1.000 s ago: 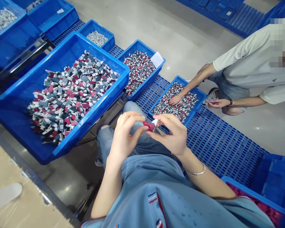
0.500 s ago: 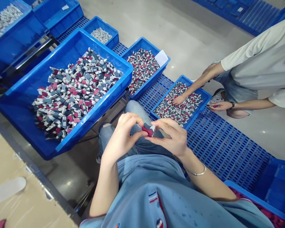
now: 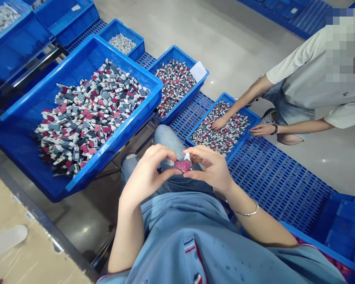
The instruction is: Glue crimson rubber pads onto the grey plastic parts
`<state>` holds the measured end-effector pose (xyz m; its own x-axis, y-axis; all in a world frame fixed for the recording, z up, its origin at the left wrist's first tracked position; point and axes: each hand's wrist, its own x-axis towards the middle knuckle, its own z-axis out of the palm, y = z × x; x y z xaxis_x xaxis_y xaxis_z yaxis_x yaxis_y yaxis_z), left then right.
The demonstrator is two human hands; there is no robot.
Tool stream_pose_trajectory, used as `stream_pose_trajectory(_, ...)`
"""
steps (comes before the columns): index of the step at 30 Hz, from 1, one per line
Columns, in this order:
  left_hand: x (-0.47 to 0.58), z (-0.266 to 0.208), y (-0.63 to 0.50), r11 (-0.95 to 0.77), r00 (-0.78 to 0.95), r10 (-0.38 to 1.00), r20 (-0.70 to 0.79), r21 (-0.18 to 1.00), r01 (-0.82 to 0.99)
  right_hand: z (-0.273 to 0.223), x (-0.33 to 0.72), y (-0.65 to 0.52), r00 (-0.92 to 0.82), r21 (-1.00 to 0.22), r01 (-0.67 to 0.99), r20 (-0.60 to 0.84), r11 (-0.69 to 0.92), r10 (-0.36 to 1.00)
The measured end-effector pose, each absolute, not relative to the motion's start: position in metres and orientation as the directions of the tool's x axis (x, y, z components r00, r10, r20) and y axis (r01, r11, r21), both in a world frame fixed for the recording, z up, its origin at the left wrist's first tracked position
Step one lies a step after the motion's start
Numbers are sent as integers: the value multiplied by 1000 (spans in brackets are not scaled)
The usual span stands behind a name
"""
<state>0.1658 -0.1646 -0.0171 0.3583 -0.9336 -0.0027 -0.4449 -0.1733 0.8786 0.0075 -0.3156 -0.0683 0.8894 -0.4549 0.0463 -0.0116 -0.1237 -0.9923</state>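
Two-handed pinch live on head view: holding a maroon-and-white piece [image 3: 182, 165] between left fingers [image 3: 173, 172] and right fingers [image 3: 195, 173]; big blue bin [image 3: 20, 136] of loose parts [image 3: 88, 114] off the left fingers, smaller bin [image 3: 244, 138] beyond the right, co-worker's hand [image 3: 219, 123] in it!

The left hand [image 3: 149, 169] and right hand [image 3: 214, 169] pinch a maroon piece [image 3: 182, 165] over the lap [image 3: 177, 185] — a blue bin [image 3: 114, 138] nearby.

Left hand [image 3: 149, 167] pinching, right hand [image 3: 214, 167] likewise
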Motion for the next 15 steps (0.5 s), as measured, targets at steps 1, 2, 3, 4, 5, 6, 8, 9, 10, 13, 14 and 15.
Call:
stream_pose_trajectory(1, 165, -17, -165, -187, 357, -934, -22, 881, -434, -70, 7, -317, 900, -997, -16, 18, -72, -435)
stream_pose_trajectory(2, 165, -17, -166, -200, 355, -934, -42, 884, -422, -71, 7, -317, 907, -1000, -18, -6, -25, -420)
stream_pose_trajectory(3, 164, -18, -166, -210, 352, -934, -59, 888, -409, -72, 7, -318, 913, -1000, -23, -29, 21, -408)
stream_pose_trajectory(4, 163, -19, -167, -221, 350, -934, -76, 891, -397, -72, 7, -318, 915, -998, -30, -52, 62, -400)
stream_pose_trajectory(5, 163, -20, -167, -229, 348, -933, -89, 894, -386, -72, 7, -319, 916, -994, -37, -73, 98, -394)
stream_pose_trajectory(6, 162, -22, -168, -234, 344, -934, -99, 896, -377, -72, 8, -319, 916, -991, -43, -91, 129, -390)
stream_pose_trajectory(8, 160, -24, -168, -236, 337, -935, -107, 898, -370, -70, 9, -318, 924, -982, -61, -124, 179, -362)
stream_pose_trajectory(9, 160, -24, -168, -236, 334, -936, -108, 898, -371, -68, 10, -318, 931, -977, -69, -136, 203, -339)
stream_pose_trajectory(10, 159, -24, -168, -236, 332, -937, -108, 897, -374, -67, 10, -318, 938, -972, -73, -144, 225, -316)
stream_pose_trajectory(13, 157, -23, -169, -233, 340, -935, -99, 895, -380, -62, 11, -319, 944, -967, -63, -139, 248, -298)
stream_pose_trajectory(14, 157, -22, -170, -232, 346, -933, -96, 896, -378, -61, 12, -320, 942, -971, -58, -131, 233, -310)
stream_pose_trajectory(15, 156, -21, -171, -231, 356, -930, -91, 897, -376, -60, 12, -321, 940, -977, -59, -124, 205, -319)
